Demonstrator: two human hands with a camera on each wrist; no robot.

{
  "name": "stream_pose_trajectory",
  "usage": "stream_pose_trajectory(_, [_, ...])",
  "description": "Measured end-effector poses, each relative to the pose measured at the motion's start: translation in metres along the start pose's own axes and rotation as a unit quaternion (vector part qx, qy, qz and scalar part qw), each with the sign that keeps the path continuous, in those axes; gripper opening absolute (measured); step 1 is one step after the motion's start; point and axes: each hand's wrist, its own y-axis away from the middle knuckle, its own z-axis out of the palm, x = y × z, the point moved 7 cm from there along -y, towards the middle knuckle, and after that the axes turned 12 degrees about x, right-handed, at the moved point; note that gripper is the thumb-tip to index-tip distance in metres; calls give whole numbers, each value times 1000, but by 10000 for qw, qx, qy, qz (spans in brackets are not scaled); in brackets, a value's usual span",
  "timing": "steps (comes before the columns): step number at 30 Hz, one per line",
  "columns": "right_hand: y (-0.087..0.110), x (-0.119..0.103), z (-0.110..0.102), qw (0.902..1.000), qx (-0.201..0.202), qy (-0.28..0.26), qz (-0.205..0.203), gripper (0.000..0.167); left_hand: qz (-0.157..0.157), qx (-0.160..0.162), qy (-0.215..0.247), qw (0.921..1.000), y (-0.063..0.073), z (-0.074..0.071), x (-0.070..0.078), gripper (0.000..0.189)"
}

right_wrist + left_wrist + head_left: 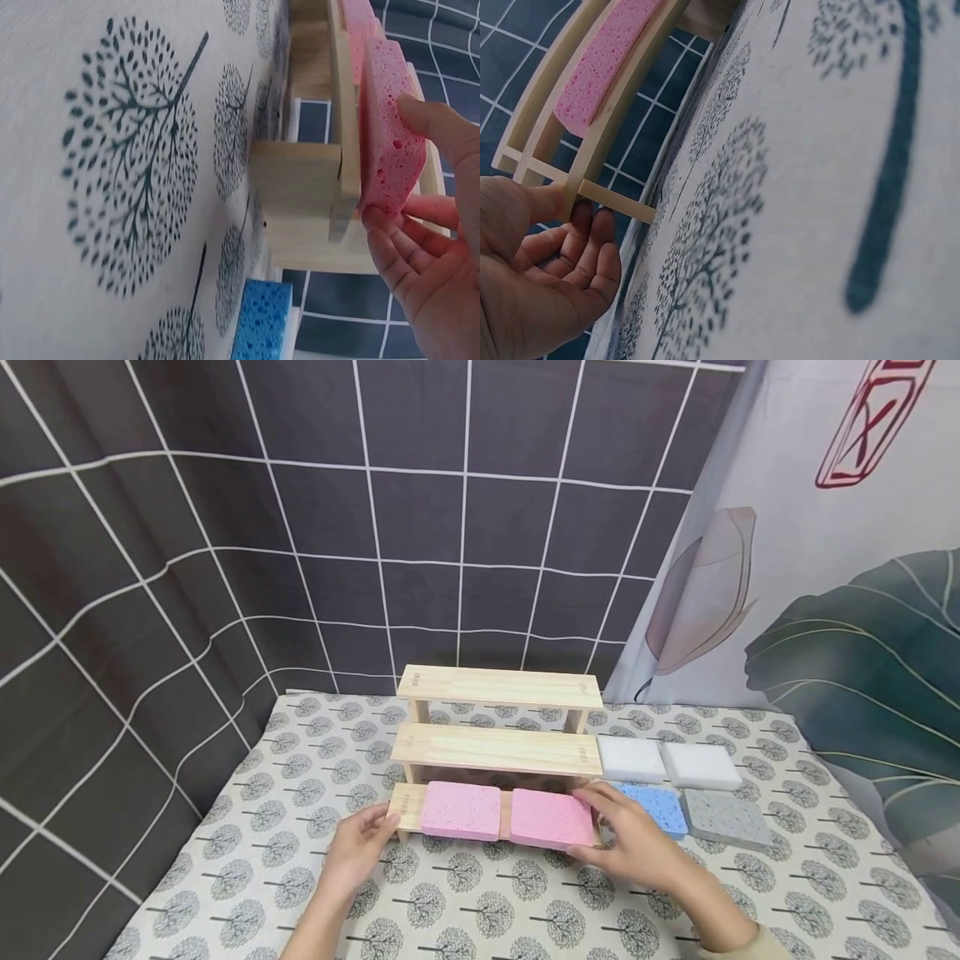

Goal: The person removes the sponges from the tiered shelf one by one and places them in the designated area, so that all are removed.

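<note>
A three-step wooden rack (495,750) stands on the cloth, with two pink sponges on its lowest step. My left hand (358,847) pinches the left end of that step between thumb and fingers, as the left wrist view shows too. The left pink sponge (461,810) lies flat toward the step's middle. At the step's right end, my right hand (633,839) grips the right pink sponge (551,817) by its outer end. In the right wrist view this sponge (391,124) is slightly tilted over the step, thumb on one side and fingers at its lower corner.
Right of the rack lie a blue sponge (655,810), a grey sponge (726,818) and two white sponges, one behind the blue (630,758) and one behind the grey (701,766). A dark gridded curtain (420,518) hangs behind the tree-patterned tablecloth (300,793).
</note>
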Motion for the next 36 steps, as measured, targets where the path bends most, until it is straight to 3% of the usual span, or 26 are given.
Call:
stream_pose_trajectory(6, [7, 7, -14, 9999, 117, 30, 64, 77, 15, -12, -10, 10000, 0, 0, 1, 41])
stream_pose_trajectory(20, [26, 14, -47, 9959, 683, 413, -431, 70, 13, -16, -28, 10000, 1, -1, 2, 42])
stream_pose_trajectory(27, [32, 21, -58, 9960, 721, 430, -319, 72, 34, -3, -39, 10000, 1, -1, 3, 42])
stream_pose_trajectory(36, [42, 30, -71, 9934, 947, 446, -466, 74, 86, -31, 14, 10000, 2, -1, 3, 42])
